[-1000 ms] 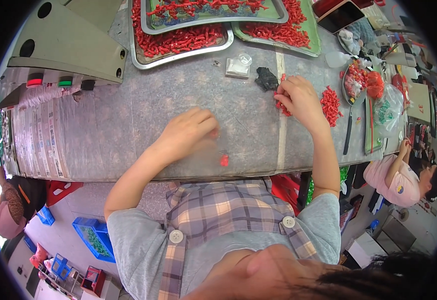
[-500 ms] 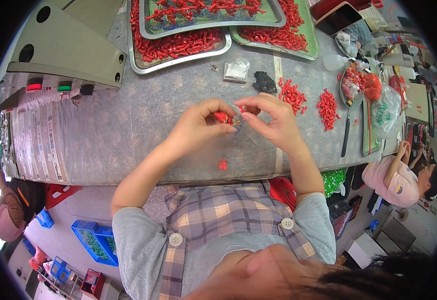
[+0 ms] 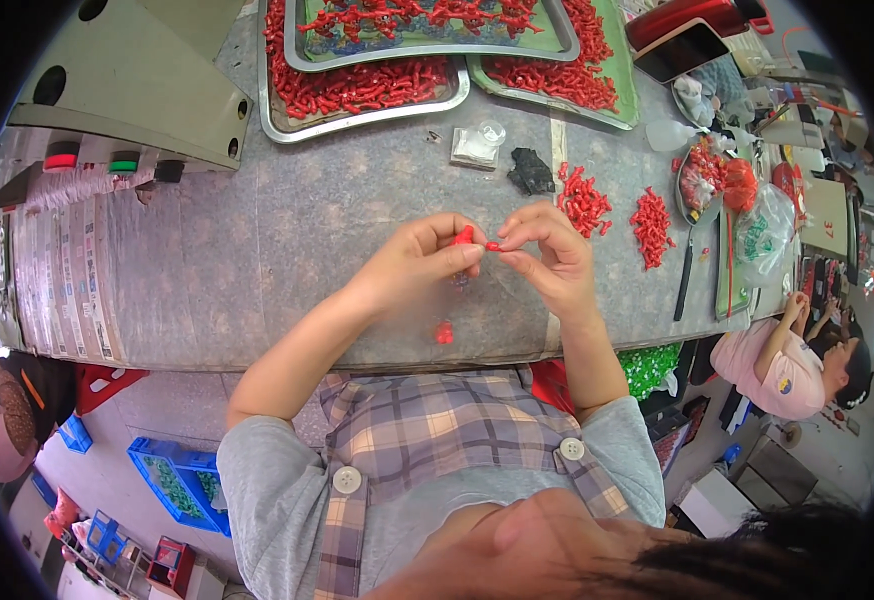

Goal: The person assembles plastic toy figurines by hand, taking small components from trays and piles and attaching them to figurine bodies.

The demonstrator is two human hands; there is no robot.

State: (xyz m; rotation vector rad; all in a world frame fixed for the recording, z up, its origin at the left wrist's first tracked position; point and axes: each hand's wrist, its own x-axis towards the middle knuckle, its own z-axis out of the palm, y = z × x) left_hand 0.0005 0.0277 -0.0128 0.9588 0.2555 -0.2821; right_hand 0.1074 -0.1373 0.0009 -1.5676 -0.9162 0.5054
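Observation:
My left hand (image 3: pixel 423 262) and my right hand (image 3: pixel 545 256) meet above the grey worktable (image 3: pixel 257 270). The left fingers pinch a small red plastic piece (image 3: pixel 465 236). The right fingertips pinch another tiny red piece (image 3: pixel 494 245) that touches it. A further red piece (image 3: pixel 444 332) lies on the table below my hands. Two small heaps of red pieces (image 3: pixel 583 198) (image 3: pixel 651 224) lie just beyond my right hand.
Metal trays of red parts (image 3: pixel 357 90) (image 3: pixel 567 80) stand at the back, a grey machine housing (image 3: pixel 127 70) at the back left. A black part (image 3: pixel 530 170) and a clear bag (image 3: pixel 477 146) lie mid-table. Another person (image 3: pixel 787 360) sits lower right. Blue crates (image 3: pixel 172 480) stand on the floor.
A second ago my right hand was at the red heaps and my left lay on the table. Both hands have come together at the middle, each pinching a red piece.

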